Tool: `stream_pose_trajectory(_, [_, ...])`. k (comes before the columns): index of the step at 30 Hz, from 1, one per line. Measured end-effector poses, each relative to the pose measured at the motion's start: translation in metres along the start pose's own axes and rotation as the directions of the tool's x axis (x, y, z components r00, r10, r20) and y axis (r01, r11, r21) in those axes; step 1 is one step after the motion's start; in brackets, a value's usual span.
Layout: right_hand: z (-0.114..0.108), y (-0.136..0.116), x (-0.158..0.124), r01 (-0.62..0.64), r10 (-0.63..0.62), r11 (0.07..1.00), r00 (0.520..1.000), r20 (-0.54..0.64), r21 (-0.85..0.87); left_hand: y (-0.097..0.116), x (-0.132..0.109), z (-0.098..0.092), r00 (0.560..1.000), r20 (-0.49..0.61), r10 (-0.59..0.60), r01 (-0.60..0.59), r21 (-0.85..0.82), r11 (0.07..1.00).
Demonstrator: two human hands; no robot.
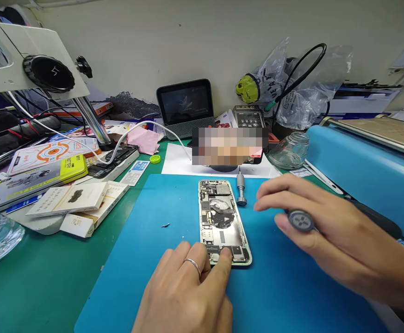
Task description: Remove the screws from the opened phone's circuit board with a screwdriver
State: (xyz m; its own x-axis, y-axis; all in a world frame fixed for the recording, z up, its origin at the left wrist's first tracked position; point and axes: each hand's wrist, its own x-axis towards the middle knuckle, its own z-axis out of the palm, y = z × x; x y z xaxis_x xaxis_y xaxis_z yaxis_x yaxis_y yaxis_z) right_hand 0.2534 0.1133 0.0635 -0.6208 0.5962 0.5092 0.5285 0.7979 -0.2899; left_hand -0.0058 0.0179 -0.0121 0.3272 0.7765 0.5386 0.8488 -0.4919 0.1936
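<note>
An opened smartphone (227, 236) with a pale green frame lies on the blue mat (135, 277), its inner parts and bare metal tray exposed. My left hand (191, 291), wearing a ring, is curled at the phone's lower left corner. Its index fingertip presses on the lower part of the phone. Right of the phone, my right hand (320, 222) hovers with a screwdriver (301, 220) tucked against the thumb; only its grey round cap shows, and the shaft is hidden. A second grey screwdriver (241, 187) lies by the phone's upper right edge, touched by neither hand.
A small dark piece (166, 225) lies on the mat, left of the phone. Boxes (73, 199) and a microscope stand (90, 120) crowd the left. Behind are a smart display (185, 104) and a blurred-out patch. A glass jar (290, 150) and a blue machine (357, 171) stand right.
</note>
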Motion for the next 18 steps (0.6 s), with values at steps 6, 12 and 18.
stream_pose_trajectory(6, [-0.01, 0.019, 0.002, -0.074, 0.071, 0.977, 0.997, -0.02, -0.199, 0.002, -0.001, -0.001, 1.0, 0.005, -0.023, 0.023, -0.043, 0.999])
stream_pose_trajectory(12, [-0.003, 0.041, -0.003, 0.057, -0.011, 0.968, 0.982, 0.188, -0.245, 0.004, -0.002, 0.002, 0.999, 0.006, -0.041, 0.042, -0.049, 0.998])
stream_pose_trajectory(18, [0.005, 0.055, -0.01, 0.128, -0.065, 0.97, 0.956, 0.287, -0.207, 0.005, -0.002, 0.003, 0.998, 0.027, -0.052, 0.053, -0.043, 0.998])
